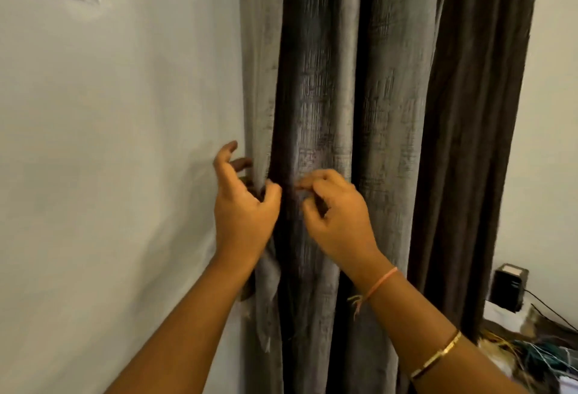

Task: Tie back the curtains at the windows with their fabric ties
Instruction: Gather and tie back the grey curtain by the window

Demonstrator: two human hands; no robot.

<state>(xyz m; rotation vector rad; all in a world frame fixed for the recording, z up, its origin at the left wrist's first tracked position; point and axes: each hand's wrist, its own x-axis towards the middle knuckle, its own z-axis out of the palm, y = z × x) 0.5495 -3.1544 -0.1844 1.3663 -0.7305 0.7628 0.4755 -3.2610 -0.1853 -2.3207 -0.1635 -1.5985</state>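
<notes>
Two bare hands raised at the gathered folds of a grey woven-textured fabric curtain (325, 96). Left hand (242, 206) spread, fingers reaching round the curtain's left edge beside the white wall (109, 143), thumb against a fold. Right hand (336, 209) curled, fingertips on the fabric just beside the left thumb; pinching or merely touching, impossible to tell through the blur. Below the left wrist, a loose grey fabric strip (266, 281) hanging along the curtain's edge. On the right wrist, a pink thread band (380, 284) and a gold bangle (438, 353). Further right, a dark brown curtain panel (463, 143), then a black box (509, 287) and tangled wires (531, 359).
</notes>
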